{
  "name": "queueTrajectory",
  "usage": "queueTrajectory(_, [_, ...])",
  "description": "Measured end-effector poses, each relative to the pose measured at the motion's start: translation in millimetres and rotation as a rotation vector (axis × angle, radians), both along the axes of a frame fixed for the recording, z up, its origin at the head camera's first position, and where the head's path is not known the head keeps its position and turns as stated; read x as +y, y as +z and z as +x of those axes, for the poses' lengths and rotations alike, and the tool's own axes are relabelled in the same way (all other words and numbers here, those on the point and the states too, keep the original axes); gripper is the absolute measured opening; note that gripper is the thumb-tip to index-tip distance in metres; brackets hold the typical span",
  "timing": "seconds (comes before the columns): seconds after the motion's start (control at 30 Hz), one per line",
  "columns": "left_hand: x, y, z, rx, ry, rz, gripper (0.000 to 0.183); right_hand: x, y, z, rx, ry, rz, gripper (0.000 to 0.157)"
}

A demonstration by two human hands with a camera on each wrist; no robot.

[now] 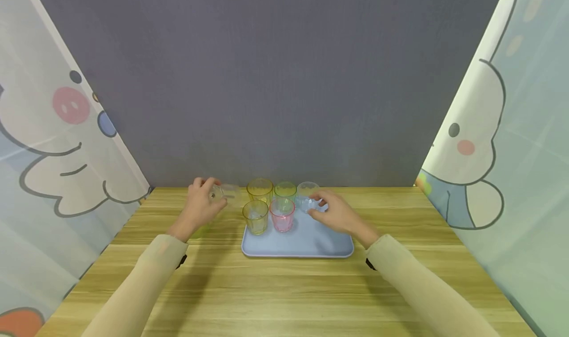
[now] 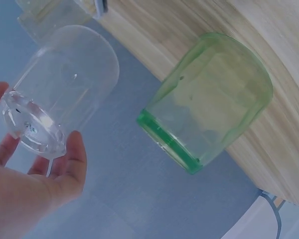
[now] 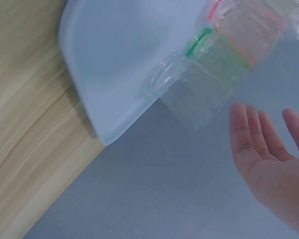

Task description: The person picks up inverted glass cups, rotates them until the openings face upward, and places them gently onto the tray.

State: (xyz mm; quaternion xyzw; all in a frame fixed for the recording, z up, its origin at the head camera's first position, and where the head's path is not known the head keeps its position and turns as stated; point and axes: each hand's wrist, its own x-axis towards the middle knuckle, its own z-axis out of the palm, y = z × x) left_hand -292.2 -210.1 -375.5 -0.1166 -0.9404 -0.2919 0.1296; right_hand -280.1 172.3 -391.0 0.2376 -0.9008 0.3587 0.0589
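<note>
My left hand (image 1: 200,206) grips a clear cup (image 2: 79,69) by its thick base, the cup tipped on its side with its mouth pointing right in the head view. Below that hand, mostly hidden by it, a green cup (image 2: 219,94) stands on the table. My right hand (image 1: 336,212), fingers loosely bent, hovers beside another clear cup (image 1: 307,186) at the back of the tray. The right wrist view shows a gap between those fingertips (image 3: 237,110) and the cups.
On the blue tray (image 1: 298,251) stand a green cup (image 1: 285,191), a pink cup (image 1: 282,222), an amber cup (image 1: 260,189) and a yellow cup (image 1: 255,223). Behind the wooden table (image 1: 266,297) rises a grey panel (image 1: 284,80); printed curtains (image 1: 480,105) hang at both sides.
</note>
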Motion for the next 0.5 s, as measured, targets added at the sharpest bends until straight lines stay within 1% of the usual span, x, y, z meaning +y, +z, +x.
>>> queueTrajectory(0.17, [0,-0.5,5.0,0.093,-0.005,0.055,0.042,-5,-0.7,2.2,0.002,0.013,-0.052,0.046])
queueTrajectory(0.3, [0,-2.6,6.6,0.171,-0.028,0.085,0.04,-8,0.8,5.6,-0.015,0.01,-0.093,0.046])
queueTrajectory(0.43, [2,-3.3,8.1,0.218,-0.039,0.111,0.039,-11,2.0,8.1,-0.027,0.004,-0.115,0.046])
queueTrajectory(0.5, [3,-3.4,8.4,0.228,-0.038,0.126,0.039,-12,1.1,8.2,-0.033,0.002,-0.126,0.046])
